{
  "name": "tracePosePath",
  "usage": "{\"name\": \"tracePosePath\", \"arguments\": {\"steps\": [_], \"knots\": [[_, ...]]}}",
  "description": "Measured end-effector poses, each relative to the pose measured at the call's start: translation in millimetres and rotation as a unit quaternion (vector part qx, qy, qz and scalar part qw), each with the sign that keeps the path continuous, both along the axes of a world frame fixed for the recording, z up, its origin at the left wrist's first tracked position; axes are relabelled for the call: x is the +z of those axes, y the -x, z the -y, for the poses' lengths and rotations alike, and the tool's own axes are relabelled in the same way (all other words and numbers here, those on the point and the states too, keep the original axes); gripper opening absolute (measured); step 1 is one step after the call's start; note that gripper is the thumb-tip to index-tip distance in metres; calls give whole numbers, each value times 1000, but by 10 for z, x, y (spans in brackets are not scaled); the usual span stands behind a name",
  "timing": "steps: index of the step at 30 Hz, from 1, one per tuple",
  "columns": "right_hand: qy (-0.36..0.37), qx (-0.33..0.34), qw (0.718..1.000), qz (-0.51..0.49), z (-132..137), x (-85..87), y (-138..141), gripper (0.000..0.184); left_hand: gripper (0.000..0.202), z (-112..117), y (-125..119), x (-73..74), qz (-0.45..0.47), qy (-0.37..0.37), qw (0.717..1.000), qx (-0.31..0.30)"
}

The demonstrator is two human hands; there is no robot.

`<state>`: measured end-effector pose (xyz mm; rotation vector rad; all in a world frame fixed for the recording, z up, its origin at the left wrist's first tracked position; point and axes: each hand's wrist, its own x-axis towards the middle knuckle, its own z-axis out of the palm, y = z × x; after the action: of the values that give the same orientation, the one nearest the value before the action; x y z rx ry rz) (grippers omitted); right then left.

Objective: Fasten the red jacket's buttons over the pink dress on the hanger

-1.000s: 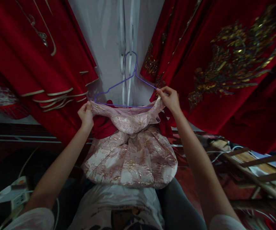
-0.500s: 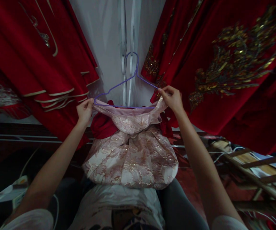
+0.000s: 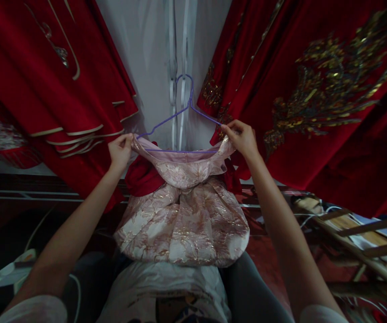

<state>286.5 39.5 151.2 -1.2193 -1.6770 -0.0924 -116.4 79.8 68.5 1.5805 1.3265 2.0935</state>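
Note:
A pink dress (image 3: 183, 224) with a gold floral pattern hangs in front of me from a purple hanger (image 3: 169, 118). The hanger's hook goes up to a pale metal bar. My left hand (image 3: 120, 150) pinches the dress's left shoulder strap, which lies over the hanger's left end. With fingers closed, my right hand (image 3: 242, 137) grips the other strap at the hanger's right end. Part of a red bow (image 3: 143, 176) shows behind the dress at the left, and more red fabric at the right. The dress's lower edge rests near my lap.
Red garments with white trim (image 3: 89, 89) hang at the left. To the right hangs a red garment with gold sequin embroidery (image 3: 328, 89). A wooden rack (image 3: 354, 242) holding papers stands low at the right. A white paper-like item (image 3: 11, 271) lies at the lower left.
My left hand has raised the left strap a little, and it now covers the hanger's left end, which was bare before. My right hand has barely moved.

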Motion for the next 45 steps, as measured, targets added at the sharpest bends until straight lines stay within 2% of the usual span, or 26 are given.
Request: {"name": "tracePosePath", "arguments": {"steps": [4,7,11,14,17,19,21,22,24,26,28,29,33,35,38,41,43,45], "knots": [[9,13,1000,14,-38,-21,-14,53,33,-86,-167,235,-154,2,988,-31],[21,21,999,36,-96,-80,30,53,33,-100,-349,375,-228,-6,973,-34],[11,15,998,60,-145,-168,146,52,37,-51,-512,504,-270,-3,962,-32],[6,6,999,44,-137,-190,200,52,38,-56,-453,534,-278,7,959,-57],[4,2,1000,19,-119,-177,206,54,41,-153,-239,430,-189,56,977,-84],[12,6,1000,8,-115,-167,199,56,44,-227,-65,255,-82,118,985,-94],[21,13,1000,1,-119,-164,195,56,45,-259,83,7,-41,200,974,-101],[24,17,1000,-1,-122,-167,194,56,52,-252,138,-133,-60,233,965,-104],[28,25,999,-5,-132,-178,196,54,77,-199,205,-411,-164,254,943,-142],[29,32,999,-8,-142,-192,198,53,99,-133,226,-645,-283,266,901,-193],[31,35,999,-9,-149,-200,197,52,114,-99,220,-799,-358,277,867,-207],[32,38,999,-9,-152,-202,196,52,116,-103,213,-843,-372,276,863,-202],[31,46,998,-9,-159,-200,193,51,95,-218,183,-841,-362,236,883,-184],[31,45,998,-11,-161,-200,192,50,81,-281,175,-792,-372,239,880,-172],[31,46,998,-12,-162,-198,190,49,60,-328,179,-722,-413,248,869,-109],[34,48,998,-12,-156,-189,183,49,45,-306,207,-638,-417,212,882,-57],[38,45,998,-10,-149,-178,175,50,44,-251,235,-548,-375,232,893,-93],[40,42,998,-7,-140,-167,167,51,48,-170,273,-435,-315,298,886,-165]]}}
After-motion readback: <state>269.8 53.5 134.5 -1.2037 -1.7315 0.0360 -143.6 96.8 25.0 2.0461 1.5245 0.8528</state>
